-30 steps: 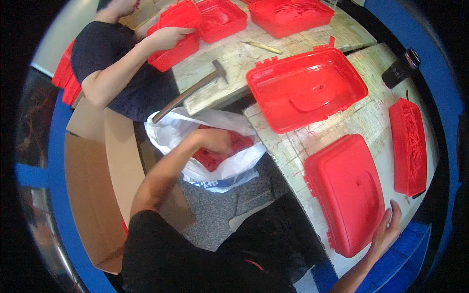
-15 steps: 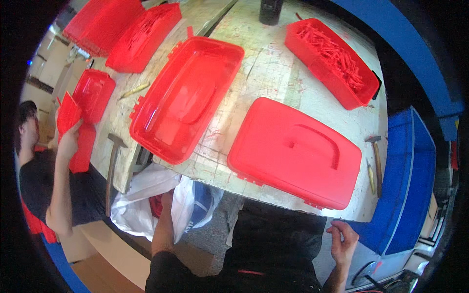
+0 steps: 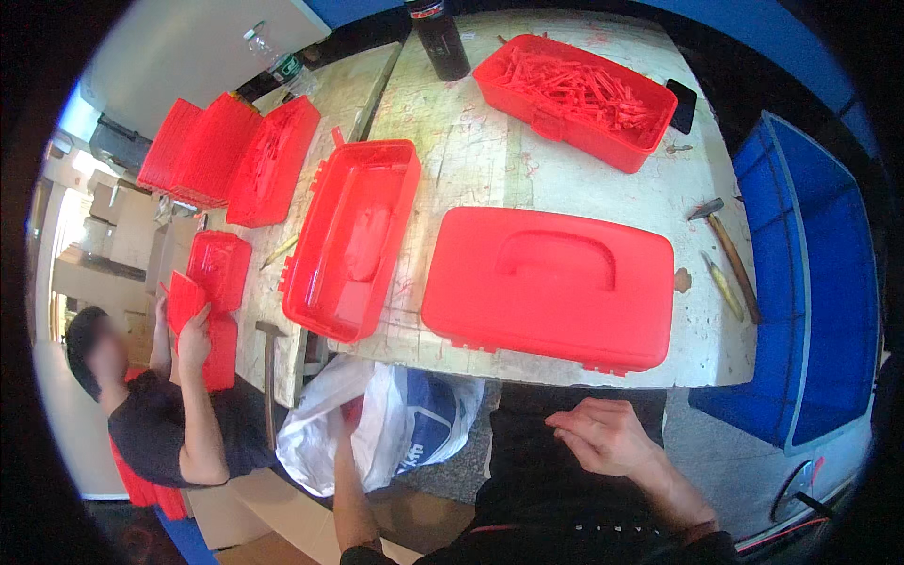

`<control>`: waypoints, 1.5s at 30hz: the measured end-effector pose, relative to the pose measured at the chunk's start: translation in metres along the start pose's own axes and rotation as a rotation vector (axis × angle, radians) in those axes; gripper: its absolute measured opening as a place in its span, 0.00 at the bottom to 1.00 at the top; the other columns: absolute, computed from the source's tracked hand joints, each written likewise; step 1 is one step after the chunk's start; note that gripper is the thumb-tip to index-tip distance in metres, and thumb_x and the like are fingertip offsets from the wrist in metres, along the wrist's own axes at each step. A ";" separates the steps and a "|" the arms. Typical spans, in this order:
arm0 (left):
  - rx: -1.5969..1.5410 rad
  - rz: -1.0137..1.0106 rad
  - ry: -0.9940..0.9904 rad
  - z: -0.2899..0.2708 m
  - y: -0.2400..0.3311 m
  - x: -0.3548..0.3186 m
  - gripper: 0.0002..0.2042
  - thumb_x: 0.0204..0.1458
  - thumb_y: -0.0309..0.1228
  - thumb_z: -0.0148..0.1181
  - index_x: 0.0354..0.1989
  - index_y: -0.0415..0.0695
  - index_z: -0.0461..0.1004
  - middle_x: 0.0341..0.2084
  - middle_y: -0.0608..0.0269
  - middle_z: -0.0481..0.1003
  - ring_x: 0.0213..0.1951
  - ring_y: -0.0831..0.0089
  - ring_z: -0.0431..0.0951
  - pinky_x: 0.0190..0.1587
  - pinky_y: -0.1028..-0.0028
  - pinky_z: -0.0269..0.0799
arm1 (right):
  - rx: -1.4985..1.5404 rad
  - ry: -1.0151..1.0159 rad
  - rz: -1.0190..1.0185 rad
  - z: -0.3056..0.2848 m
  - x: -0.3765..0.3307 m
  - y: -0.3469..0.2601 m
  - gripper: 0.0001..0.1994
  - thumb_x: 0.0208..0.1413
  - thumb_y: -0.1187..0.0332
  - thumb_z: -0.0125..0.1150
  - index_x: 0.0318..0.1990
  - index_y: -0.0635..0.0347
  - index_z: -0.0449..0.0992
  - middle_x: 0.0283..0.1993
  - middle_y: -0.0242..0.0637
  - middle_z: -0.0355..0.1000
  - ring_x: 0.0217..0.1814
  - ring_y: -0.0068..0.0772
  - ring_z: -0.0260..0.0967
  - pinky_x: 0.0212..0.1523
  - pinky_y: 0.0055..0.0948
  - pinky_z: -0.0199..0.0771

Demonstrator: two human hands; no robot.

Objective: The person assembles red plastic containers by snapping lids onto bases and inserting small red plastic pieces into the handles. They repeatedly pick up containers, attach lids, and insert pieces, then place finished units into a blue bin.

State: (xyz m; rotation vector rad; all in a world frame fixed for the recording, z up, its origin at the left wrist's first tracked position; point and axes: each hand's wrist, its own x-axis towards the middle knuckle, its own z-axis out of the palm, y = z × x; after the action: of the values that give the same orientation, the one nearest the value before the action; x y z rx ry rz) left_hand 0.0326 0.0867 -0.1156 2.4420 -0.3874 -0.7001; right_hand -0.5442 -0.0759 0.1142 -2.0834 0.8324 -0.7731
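Observation:
My left hand (image 3: pixel 345 422) reaches into the mouth of a white plastic bag (image 3: pixel 311 428) below the table's front edge. Something red (image 3: pixel 352 411) shows beside it; the bag hides its fingers. My right hand (image 3: pixel 603 438) hovers in front of my body, fingers drawn together toward the thumb with nothing visible in them. Closest to it on the table lies a closed red toolbox (image 3: pixel 556 268), handle moulded into its lid. Left of that is an open red box part (image 3: pixel 400 207) with a glossy hollow inside.
A red bin (image 3: pixel 621 151) of small red pieces stands at the back, near a black bottle (image 3: pixel 443 47). A hammer (image 3: pixel 730 250) lies by a blue crate (image 3: pixel 810 282) on the right. A co-worker (image 3: pixel 169 424) handles red parts on the left, near stacked red trays (image 3: pixel 193 155).
My right hand has moved left, in front of my body, and its fingers have drawn together. My left hand remains in the bag. The view has shifted; the co-worker still holds red parts.

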 end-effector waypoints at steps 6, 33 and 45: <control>-0.626 -0.143 -0.079 -0.096 0.069 -0.076 0.10 0.60 0.35 0.60 0.27 0.48 0.71 0.11 0.76 0.58 0.10 0.84 0.55 0.11 0.80 0.48 | 0.132 -0.038 -0.040 0.001 -0.005 -0.001 0.11 0.51 0.75 0.65 0.43 0.61 0.79 0.30 0.38 0.77 0.30 0.41 0.77 0.32 0.35 0.79; 0.740 1.243 -0.631 0.264 0.524 -0.197 0.29 0.65 0.53 0.42 0.46 0.37 0.79 0.41 0.42 0.80 0.46 0.53 0.80 0.52 0.58 0.72 | 0.876 0.741 0.546 0.024 -0.039 0.053 0.12 0.69 0.65 0.50 0.48 0.65 0.73 0.39 0.33 0.75 0.40 0.22 0.70 0.44 0.26 0.72; 0.076 0.871 -0.817 0.173 0.373 -0.237 0.31 0.64 0.52 0.49 0.61 0.34 0.68 0.53 0.45 0.75 0.57 0.60 0.73 0.61 0.66 0.65 | -0.176 0.768 0.584 -0.099 -0.056 0.132 0.13 0.67 0.67 0.53 0.53 0.66 0.73 0.38 0.37 0.74 0.34 0.25 0.68 0.35 0.31 0.73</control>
State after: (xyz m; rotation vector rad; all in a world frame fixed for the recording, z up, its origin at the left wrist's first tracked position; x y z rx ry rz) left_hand -0.3018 -0.1902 0.0759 1.6411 -1.6623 -1.2126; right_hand -0.6910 -0.1411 0.0469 -1.5082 1.8707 -1.1958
